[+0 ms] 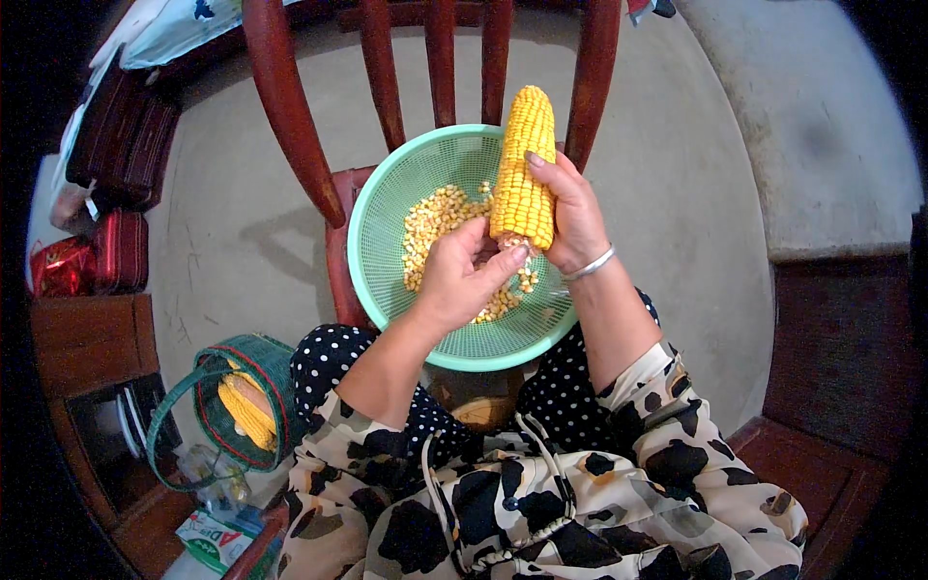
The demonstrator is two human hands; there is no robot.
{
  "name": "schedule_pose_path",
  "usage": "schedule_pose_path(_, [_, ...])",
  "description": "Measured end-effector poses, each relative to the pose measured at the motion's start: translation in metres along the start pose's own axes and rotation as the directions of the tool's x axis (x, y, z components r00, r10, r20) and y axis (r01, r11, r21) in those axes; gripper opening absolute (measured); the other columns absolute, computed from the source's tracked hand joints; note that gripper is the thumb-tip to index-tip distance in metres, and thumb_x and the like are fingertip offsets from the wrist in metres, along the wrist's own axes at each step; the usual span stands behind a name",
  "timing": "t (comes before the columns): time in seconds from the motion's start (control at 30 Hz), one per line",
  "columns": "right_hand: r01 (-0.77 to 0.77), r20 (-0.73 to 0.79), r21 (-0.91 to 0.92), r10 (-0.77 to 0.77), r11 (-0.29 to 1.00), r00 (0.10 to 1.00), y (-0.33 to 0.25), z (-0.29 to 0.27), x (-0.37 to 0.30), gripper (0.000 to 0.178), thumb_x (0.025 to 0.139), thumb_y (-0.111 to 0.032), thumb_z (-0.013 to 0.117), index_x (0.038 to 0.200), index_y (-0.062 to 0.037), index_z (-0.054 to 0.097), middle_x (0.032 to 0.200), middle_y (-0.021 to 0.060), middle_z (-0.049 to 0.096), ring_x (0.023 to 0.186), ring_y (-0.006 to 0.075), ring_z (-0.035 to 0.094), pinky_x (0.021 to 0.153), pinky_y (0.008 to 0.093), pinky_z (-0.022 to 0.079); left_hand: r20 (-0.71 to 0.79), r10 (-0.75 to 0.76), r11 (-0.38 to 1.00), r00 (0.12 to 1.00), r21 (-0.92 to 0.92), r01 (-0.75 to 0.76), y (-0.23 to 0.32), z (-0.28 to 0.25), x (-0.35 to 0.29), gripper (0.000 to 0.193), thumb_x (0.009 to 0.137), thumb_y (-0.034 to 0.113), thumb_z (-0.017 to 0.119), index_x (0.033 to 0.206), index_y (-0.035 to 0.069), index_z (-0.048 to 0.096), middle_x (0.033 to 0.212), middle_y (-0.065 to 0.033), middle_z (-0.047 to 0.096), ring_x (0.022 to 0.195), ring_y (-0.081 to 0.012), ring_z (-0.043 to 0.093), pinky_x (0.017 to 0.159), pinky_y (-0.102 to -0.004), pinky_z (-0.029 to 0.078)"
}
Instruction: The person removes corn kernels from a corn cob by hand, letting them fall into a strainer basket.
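An ear of corn [527,164] stands nearly upright in my right hand [577,217], whose fingers wrap round it with the thumb across its front. Its lower end is bare of kernels and shows the pale cob. My left hand [469,275] is closed at that lower end, thumb and fingers pinched together by the cob. Whether loose kernels are between those fingers I cannot make out. Beneath both hands is a mint-green plastic mesh basket [372,208], with loose yellow corn kernels [430,217] spread over its bottom.
The basket rests on a dark red wooden chair [345,184] with a slatted back. At my left stands a green woven handbasket [283,377] holding corn ears [248,411]. Bags and a dark suitcase [121,135] are at the far left, a dark wooden cabinet [836,338] at the right.
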State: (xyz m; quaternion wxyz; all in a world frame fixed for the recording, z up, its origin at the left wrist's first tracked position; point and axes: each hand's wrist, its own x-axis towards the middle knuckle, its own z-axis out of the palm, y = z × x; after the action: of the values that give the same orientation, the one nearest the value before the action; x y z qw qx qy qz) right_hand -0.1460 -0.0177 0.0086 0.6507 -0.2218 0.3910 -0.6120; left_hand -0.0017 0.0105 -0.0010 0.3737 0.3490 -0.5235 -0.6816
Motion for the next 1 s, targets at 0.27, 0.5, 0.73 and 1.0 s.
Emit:
schedule_pose_path(0.27, [0.081,-0.038,-0.023,-0.082,0.996,0.996,0.006,0.004,0.000,0.045,0.079,-0.005,0.060,0.119,0.0000,0.040,0.099,0.0100,0.056,0.084,0.0185,0.059,0.070,0.0316,0.051,0.000,-0.160,0.985,0.987,0.059,0.160,-0.009,-0.008,0.003,0.031,0.082,0.005,0.045,0.111,-0.004,0.050,0.098,-0.0056,0.058,0.079,-0.0094,0.057,0.066,-0.0229,0.049])
schedule_pose_path(0.5, [0.065,-0.057,0.022,-0.064,0.998,0.996,0.003,0.003,0.001,0.047,0.078,-0.005,0.061,0.119,0.0004,0.039,0.101,0.0107,0.056,0.084,0.0190,0.059,0.070,0.0319,0.052,-0.015,-0.207,0.977,0.978,-0.057,0.206,0.000,-0.008,0.003,0.035,0.076,-0.002,0.041,0.109,-0.005,0.052,0.095,-0.0068,0.060,0.079,-0.0109,0.058,0.069,-0.0223,0.048])
schedule_pose_path(0.73, [0.103,-0.076,-0.014,-0.104,0.995,0.992,0.003,0.003,0.000,0.050,0.078,-0.005,0.063,0.120,0.0003,0.037,0.100,0.0108,0.055,0.085,0.0187,0.059,0.070,0.0317,0.052,-0.021,-0.130,0.982,0.991,-0.140,0.126,0.002,-0.003,0.004,0.030,0.079,0.002,0.050,0.108,-0.004,0.053,0.096,-0.0066,0.059,0.083,-0.0111,0.058,0.073,-0.0228,0.046])
schedule_pose_path(1.0, [0.088,-0.023,-0.010,-0.088,0.996,0.996,0.004,0.006,-0.001,0.048,0.079,-0.005,0.062,0.120,-0.0004,0.038,0.099,0.0097,0.056,0.083,0.0176,0.059,0.068,0.0298,0.052,-0.048,-0.142,0.976,0.989,-0.172,0.132,-0.005,0.001,0.004,0.034,0.080,0.016,0.066,0.104,-0.004,0.054,0.092,-0.0064,0.061,0.081,-0.0108,0.058,0.071,-0.0226,0.048])
